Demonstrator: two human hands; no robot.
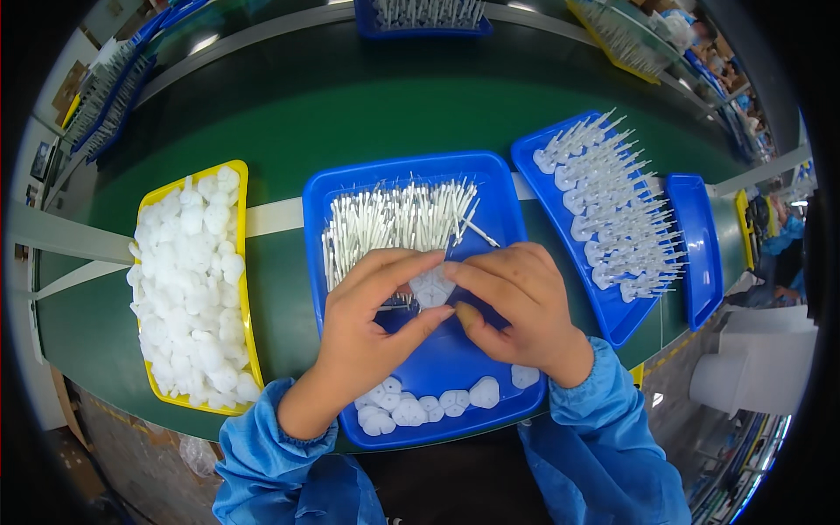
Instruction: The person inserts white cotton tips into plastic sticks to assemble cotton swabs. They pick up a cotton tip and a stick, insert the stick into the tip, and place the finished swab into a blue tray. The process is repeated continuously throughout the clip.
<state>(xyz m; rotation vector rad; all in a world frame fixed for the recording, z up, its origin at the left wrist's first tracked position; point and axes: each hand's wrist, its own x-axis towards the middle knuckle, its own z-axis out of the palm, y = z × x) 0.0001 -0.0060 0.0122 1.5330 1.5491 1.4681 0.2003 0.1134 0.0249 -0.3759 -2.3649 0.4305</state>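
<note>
My left hand point(372, 328) and my right hand point(516, 306) meet over the middle blue tray point(499, 179), both pinching one small white plastic cap point(432, 287) between fingertips. A pile of thin white sticks point(394, 219) lies across the far half of that tray. Several more white caps point(420, 407) sit along its near edge, below my wrists. Both forearms wear blue sleeves.
A yellow tray point(241, 262) heaped with white caps stands to the left. To the right, a blue tray point(534, 140) holds rows of assembled white sticks with caps, and a narrow blue tray point(696, 245) lies beyond it. All rest on a green conveyor belt point(350, 105). More trays line the far side.
</note>
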